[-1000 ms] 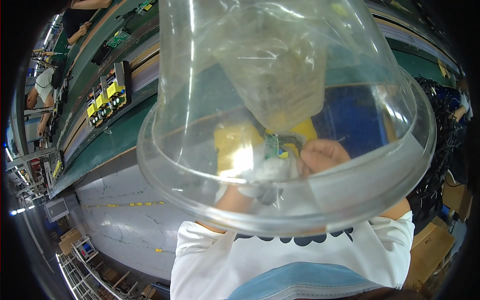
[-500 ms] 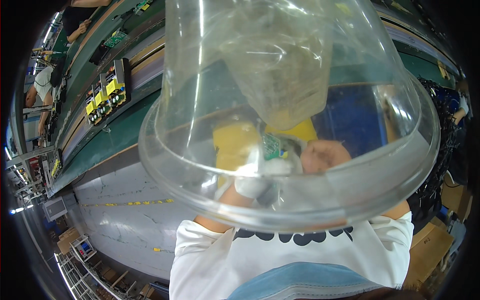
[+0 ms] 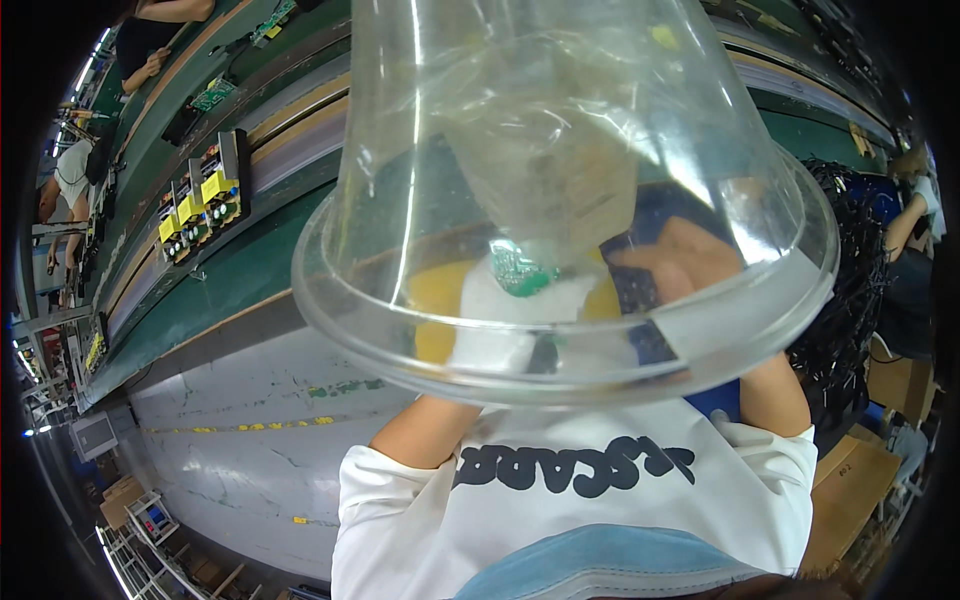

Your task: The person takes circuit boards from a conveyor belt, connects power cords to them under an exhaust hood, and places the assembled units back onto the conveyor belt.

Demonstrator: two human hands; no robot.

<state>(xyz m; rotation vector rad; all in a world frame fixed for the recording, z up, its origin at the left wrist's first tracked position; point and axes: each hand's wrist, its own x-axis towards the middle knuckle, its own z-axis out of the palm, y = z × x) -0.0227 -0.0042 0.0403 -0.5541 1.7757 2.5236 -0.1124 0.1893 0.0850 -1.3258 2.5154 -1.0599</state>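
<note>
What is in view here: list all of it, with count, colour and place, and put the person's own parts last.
Plastic cover: one, clear, centre front
Circuit board: one, green, at the left hand
Yellow things: two or more, yellow, beside the left hand
Blue surface: one, blue, behind the cover
Boards with yellow blocks: several, upper left
Bench: green, upper left
Cables: many, black, right
Cardboard box: one or more, brown, lower right
Floor: grey, lower left
Co-workers: at least three, left and right edges
Mask: one, blue, bottom
Shirt: one, white, bottom
Left hand: one, white-gloved, centre
Right hand: one, bare, right of centre
</note>
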